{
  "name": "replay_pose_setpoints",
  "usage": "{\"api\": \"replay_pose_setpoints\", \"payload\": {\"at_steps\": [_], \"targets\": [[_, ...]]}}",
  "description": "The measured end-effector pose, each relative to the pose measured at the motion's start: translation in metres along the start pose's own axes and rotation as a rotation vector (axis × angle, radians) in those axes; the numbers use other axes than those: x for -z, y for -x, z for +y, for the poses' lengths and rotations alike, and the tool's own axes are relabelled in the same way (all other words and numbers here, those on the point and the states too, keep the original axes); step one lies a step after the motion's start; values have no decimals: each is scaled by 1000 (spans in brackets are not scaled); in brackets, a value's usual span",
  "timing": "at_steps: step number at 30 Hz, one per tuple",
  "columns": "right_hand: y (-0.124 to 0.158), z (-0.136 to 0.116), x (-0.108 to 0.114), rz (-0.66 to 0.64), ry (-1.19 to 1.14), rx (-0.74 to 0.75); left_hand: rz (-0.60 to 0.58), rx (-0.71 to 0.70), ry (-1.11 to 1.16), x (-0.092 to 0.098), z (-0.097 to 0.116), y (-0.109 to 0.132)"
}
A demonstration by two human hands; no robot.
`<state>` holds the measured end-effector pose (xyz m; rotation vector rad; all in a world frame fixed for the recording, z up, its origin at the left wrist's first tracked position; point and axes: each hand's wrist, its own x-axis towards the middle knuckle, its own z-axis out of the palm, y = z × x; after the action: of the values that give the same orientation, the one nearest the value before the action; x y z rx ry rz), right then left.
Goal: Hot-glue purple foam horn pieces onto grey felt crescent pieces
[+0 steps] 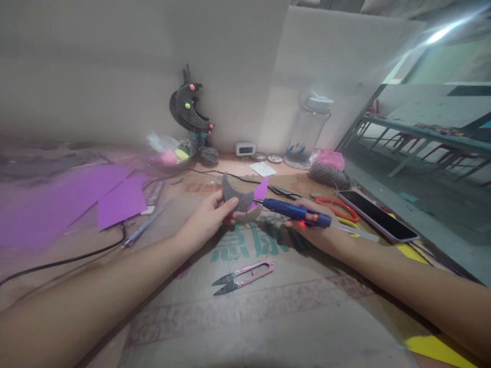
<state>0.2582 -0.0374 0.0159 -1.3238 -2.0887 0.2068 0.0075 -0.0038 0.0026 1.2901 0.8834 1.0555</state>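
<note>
Crescent [237, 197], grey, pinched in left hand [207, 220]. Blue glue gun [295, 212] gripped by right hand [312, 234], nozzle at crescent's 3 o'clock. Pink snips [245, 273] noted at 6 o'clock.

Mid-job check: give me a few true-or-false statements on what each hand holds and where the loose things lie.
1. The left hand holds a grey crescent piece. True.
2. The right hand grips a blue glue gun, nozzle toward the grey crescent piece. True.
3. The pink snips stand upright in a cup. False: they lie flat on the cardboard, nearer the camera than both hands, untouched.
4. The phone lies among the purple sheets. False: the phone lies on the right, beyond the right hand; the purple sheets are on the left.
5. A clear water bottle stands upright by the back wall. True.
</note>
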Motion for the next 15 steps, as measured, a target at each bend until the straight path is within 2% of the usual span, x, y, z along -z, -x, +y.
{"api": "replay_pose_setpoints", "payload": {"at_steps": [15], "targets": [[-2, -1, 1, 30, -4, -63, -40, -54, -57, 0, -4, -1]]}}
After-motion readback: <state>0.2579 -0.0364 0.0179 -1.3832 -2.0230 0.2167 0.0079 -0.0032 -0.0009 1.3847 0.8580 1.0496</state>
